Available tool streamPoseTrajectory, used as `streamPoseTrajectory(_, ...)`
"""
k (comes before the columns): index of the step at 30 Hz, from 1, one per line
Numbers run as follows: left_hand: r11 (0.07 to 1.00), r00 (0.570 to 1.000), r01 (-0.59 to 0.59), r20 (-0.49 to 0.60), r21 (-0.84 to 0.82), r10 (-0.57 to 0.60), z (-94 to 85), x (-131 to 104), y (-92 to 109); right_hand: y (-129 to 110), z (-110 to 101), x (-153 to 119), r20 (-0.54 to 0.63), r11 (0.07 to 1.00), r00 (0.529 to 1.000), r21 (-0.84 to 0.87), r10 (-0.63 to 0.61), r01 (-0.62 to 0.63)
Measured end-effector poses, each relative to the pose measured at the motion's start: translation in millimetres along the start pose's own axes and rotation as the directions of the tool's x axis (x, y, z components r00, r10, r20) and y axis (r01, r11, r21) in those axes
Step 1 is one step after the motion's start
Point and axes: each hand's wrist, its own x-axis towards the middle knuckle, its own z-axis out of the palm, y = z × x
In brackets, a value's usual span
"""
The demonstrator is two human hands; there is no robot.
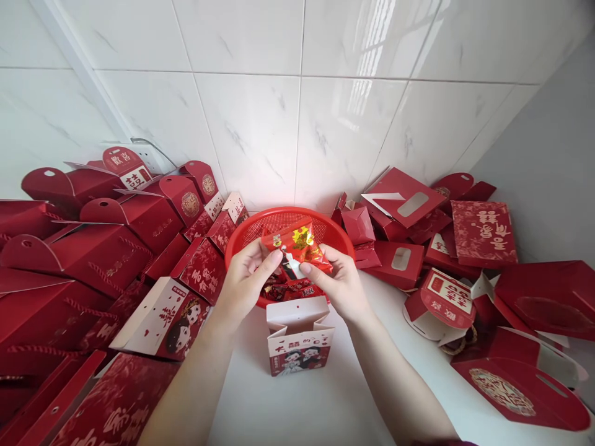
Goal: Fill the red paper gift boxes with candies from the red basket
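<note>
Between my two hands is a shiny red candy packet [302, 238] with gold and white print. My left hand [251, 269] pinches its left edge, thumb in front. At the lower right edge, my right hand [339, 279] grips it the same way. The packet is held over a red plastic basket [344, 232], where small wrapped candies [276, 291] lie, partly hidden by the packet and my hands. Just in front of the basket stands a small white and red gift box [300, 353] with cartoon figures, its top open.
Red gift boxes [130, 217] crowd the left side of the white table [297, 415], several with rope handles. More red boxes [400, 198] lie in a loose pile on the right. Behind is a tiled wall [251, 136] with a power strip [149, 155] at left.
</note>
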Motion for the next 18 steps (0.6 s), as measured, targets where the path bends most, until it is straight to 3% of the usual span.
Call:
streamPoseTrajectory(4, 1.0, 1.0, 0.023, -0.018, 0.015, -0.022, -0.4, 0.4, -0.9, -3.3, 2.8, 0.6, 0.048, 1.0, 0.999, -0.002, 0.021, -0.02)
streamPoseTrajectory(11, 0.967, 1.0, -0.031, 0.012, 0.252, 0.029, -7.6, -1.9, 2.0, 3.5, 2.3, 0.0, 0.049, 0.998, 0.997, 0.036, 0.058, -0.06)
streamPoseTrajectory(15, 0.976, 0.994, -0.035, 0.105, 0.216, 0.012, -7.0, -2.1, 4.8, 5.5, 2.6, -0.5, -0.027, 0.999, 0.999, -0.038, 0.02, -0.021)
streamPoseTrajectory(18, 0.948, 0.989, -0.019, 0.148, 0.317, -0.03, -6.6, -1.7, 6.5, 4.4, 2.6, 0.0, -0.076, 0.998, 0.997, -0.067, -0.02, 0.015)
